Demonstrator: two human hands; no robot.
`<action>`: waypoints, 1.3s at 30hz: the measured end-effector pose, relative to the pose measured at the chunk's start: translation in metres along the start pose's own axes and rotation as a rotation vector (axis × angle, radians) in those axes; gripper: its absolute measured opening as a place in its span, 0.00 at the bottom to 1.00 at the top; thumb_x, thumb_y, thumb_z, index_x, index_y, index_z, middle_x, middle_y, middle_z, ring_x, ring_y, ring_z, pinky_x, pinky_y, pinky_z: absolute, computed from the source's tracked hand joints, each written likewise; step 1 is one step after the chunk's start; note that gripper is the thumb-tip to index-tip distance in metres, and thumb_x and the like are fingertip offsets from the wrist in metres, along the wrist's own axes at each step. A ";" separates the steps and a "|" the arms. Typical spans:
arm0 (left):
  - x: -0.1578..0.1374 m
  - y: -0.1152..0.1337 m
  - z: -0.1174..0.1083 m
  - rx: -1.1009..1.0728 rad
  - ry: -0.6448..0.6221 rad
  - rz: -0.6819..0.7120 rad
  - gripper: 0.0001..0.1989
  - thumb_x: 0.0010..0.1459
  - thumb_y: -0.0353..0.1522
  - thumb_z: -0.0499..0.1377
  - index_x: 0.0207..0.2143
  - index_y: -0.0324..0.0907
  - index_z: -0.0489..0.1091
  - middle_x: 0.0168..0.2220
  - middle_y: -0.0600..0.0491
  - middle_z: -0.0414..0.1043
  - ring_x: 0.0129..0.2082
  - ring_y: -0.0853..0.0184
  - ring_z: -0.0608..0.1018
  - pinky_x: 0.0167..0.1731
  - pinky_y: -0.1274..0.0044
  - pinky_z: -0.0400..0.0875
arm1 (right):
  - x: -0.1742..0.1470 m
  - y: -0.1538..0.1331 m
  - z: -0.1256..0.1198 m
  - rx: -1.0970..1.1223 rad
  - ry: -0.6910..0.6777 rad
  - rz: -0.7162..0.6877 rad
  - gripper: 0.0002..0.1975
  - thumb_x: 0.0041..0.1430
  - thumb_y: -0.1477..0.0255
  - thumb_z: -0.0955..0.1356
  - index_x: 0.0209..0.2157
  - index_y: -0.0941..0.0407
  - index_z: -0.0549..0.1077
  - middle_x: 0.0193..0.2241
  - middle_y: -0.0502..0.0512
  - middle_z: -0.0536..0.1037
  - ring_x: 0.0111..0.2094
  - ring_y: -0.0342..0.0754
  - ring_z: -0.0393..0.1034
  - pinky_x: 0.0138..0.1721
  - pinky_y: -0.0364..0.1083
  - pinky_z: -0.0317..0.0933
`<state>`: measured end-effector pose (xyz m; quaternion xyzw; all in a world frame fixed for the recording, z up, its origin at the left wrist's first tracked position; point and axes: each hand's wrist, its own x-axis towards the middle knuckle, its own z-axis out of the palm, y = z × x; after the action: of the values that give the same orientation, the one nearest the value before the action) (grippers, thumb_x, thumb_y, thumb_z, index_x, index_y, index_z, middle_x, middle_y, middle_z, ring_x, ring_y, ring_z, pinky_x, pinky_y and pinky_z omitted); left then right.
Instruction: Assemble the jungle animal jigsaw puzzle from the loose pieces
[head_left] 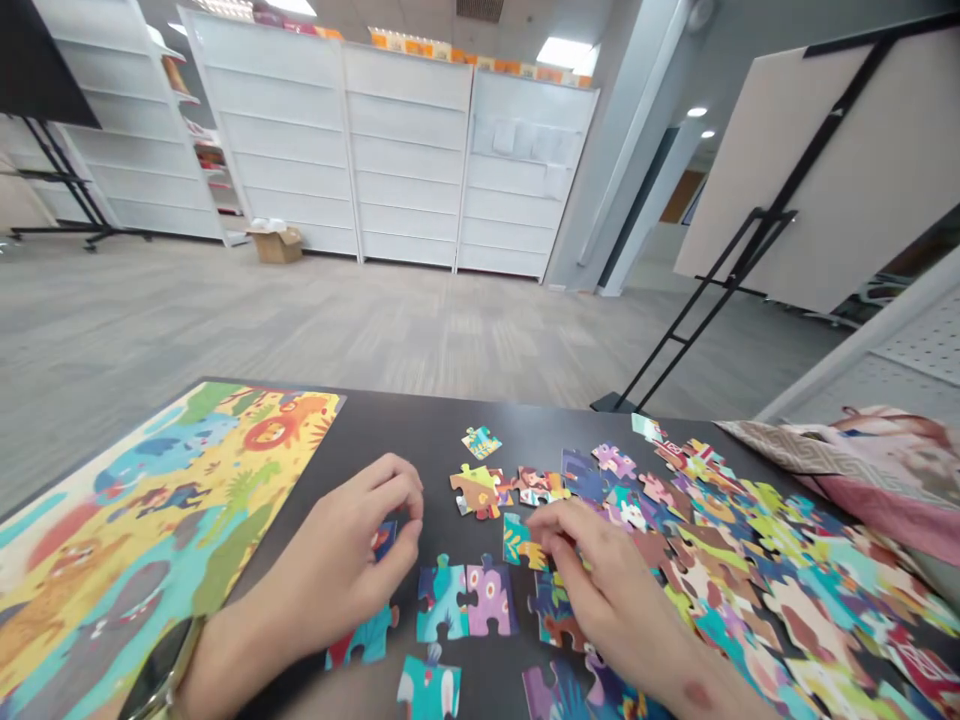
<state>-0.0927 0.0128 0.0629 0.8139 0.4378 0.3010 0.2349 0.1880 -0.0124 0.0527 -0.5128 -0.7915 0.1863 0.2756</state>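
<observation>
My right hand [607, 580] has its fingertips pinched at the right edge of a teal jigsaw piece [517, 538] with yellow leaves. My left hand [349, 560] hovers with fingers loosely curved and thumb apart, holding nothing visible. Partly hidden below it are a dark blue and red piece [385, 540] and a teal and red piece [369, 637]. Between my hands lie two joined pieces, a teal one [442, 600] and a purple one [489, 598]. Nearer to me lies another teal piece [429, 690]. A yellow-brown piece [478, 490] sits beyond my right fingertips.
A colourful animal picture sheet [247, 480] covers the table's left side. Many loose pieces [750, 560] are heaped at right, beside a patterned cloth bag [885, 480]. Past the black table [405, 415] stand white shelves [405, 160], a cardboard box [276, 245] and a board stand [727, 280].
</observation>
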 end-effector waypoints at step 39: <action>-0.006 0.004 0.011 0.199 -0.485 0.041 0.03 0.64 0.31 0.57 0.41 0.47 0.68 0.42 0.55 0.70 0.44 0.60 0.72 0.52 0.66 0.60 | -0.002 -0.009 0.000 0.020 -0.281 -0.051 0.24 0.49 0.67 0.81 0.47 0.59 0.79 0.47 0.56 0.75 0.50 0.54 0.67 0.52 0.52 0.64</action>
<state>-0.0855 0.0042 0.0554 0.8902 0.3794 0.0574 0.2456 0.1820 -0.0176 0.0578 -0.4585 -0.8331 0.2572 0.1720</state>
